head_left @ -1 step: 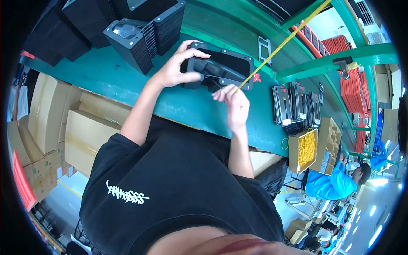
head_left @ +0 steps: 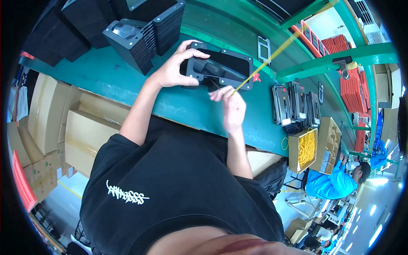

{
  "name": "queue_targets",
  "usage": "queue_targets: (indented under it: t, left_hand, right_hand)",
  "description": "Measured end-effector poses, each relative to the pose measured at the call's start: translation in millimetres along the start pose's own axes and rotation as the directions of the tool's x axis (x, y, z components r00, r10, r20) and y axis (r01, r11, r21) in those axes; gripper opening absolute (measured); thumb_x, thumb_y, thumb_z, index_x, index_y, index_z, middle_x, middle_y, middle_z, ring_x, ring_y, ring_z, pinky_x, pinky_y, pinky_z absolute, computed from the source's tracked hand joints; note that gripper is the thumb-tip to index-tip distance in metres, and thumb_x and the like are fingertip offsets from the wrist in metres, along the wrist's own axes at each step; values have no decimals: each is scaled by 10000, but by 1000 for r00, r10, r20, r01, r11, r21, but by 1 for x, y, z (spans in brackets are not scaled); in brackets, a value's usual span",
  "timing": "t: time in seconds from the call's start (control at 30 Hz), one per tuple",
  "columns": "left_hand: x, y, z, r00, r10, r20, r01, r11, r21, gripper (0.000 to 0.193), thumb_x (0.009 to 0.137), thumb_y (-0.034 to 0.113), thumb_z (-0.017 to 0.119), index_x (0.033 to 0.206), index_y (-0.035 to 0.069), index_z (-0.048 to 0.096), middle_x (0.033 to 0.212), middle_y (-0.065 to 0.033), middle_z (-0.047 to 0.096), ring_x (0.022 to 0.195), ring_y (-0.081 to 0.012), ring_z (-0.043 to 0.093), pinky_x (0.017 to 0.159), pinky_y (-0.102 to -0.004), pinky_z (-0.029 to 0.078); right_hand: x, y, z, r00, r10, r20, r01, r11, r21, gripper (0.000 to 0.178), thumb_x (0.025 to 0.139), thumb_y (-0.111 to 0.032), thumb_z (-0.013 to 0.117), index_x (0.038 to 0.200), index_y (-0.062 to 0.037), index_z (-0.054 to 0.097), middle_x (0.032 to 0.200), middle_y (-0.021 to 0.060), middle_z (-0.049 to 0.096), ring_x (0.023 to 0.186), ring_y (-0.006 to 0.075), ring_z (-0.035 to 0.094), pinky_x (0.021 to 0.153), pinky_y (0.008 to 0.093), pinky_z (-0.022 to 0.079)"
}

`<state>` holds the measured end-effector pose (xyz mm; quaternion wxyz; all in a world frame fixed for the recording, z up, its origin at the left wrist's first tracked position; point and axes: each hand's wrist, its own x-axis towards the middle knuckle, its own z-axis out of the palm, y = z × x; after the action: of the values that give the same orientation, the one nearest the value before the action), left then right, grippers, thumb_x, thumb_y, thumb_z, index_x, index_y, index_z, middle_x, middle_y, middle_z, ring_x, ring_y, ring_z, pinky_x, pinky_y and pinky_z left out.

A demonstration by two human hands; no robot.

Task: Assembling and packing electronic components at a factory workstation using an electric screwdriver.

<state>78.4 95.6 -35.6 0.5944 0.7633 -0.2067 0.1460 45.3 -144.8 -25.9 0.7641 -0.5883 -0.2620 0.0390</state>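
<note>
My left hand (head_left: 176, 70) is wrapped around the left end of a black rectangular frame (head_left: 236, 63) with pale round spots at its corners and a glossy dark panel inside. Thumb below and fingers on top, it grips the frame over the green bench. My right hand (head_left: 231, 104) is closed just under the frame's near edge, by a taut yellow cord (head_left: 272, 57) that runs up to the right. A thin dark piece (head_left: 214, 83) shows between those fingertips and the frame; its kind is unclear.
Stacked black frames (head_left: 131, 46) stand at the back left of the bench (head_left: 106, 89). Flat dark panels (head_left: 282, 106) lie at right, near a cardboard box of yellow loops (head_left: 307, 148). A green metal rail (head_left: 314, 66) crosses above. Someone in blue (head_left: 329, 185) sits farther right.
My right hand has shifted slightly left and down from the frame's edge. The yellow cord has swung a little and looks blurred. My left hand and the frame stay put.
</note>
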Motion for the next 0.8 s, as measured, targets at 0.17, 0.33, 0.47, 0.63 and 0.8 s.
queue_targets:
  t: [0.17, 0.33, 0.47, 0.63, 0.8]
  left_hand:
    - [0, -2, -4, 996, 6, 88, -25, 976, 218, 796, 528, 268, 922, 1282, 151, 693, 1452, -149, 466, 1413, -342, 392, 1188, -457, 326]
    - [-3, 3, -1, 998, -26, 57, 15, 982, 187, 759, 562, 236, 912, 1285, 158, 694, 1454, -159, 465, 1413, -349, 393, 1189, -456, 329]
    - [-2, 0, 0, 998, 3, 58, -13, 986, 167, 752, 569, 240, 911, 1284, 155, 695, 1443, -157, 480, 1420, -348, 386, 1189, -455, 328]
    - [-3, -3, 0, 998, 60, -3, -59, 986, 154, 710, 575, 245, 914, 1249, 149, 716, 1425, -160, 489, 1390, -343, 425, 1172, -449, 348]
    - [7, 18, 9, 993, -60, -99, 73, 988, 136, 653, 559, 279, 922, 1177, 149, 752, 1391, -175, 498, 1315, -356, 489, 1136, -454, 384]
  right_hand:
    - [-10, 12, 22, 976, -204, 71, 213, 960, -184, 409, 1085, -298, 444, 795, -10, 463, 839, 139, 546, 804, 257, 594, 941, 523, 533]
    - [-2, 6, 7, 976, -179, 126, 198, 968, -152, 404, 1079, -276, 428, 778, -7, 455, 839, 147, 546, 834, 271, 612, 951, 556, 527]
    - [-3, 11, 5, 968, -232, 98, 243, 962, -122, 401, 1078, -266, 421, 770, -11, 450, 835, 147, 545, 855, 275, 625, 931, 547, 536]
    - [-6, 28, 15, 974, -226, 34, 227, 945, -235, 384, 1079, -242, 416, 773, -13, 451, 824, 145, 549, 826, 261, 631, 848, 482, 564]
    - [24, 7, 15, 997, -82, -1, 80, 971, -225, 406, 1090, -275, 423, 784, -9, 452, 794, 138, 540, 736, 249, 631, 695, 398, 572]
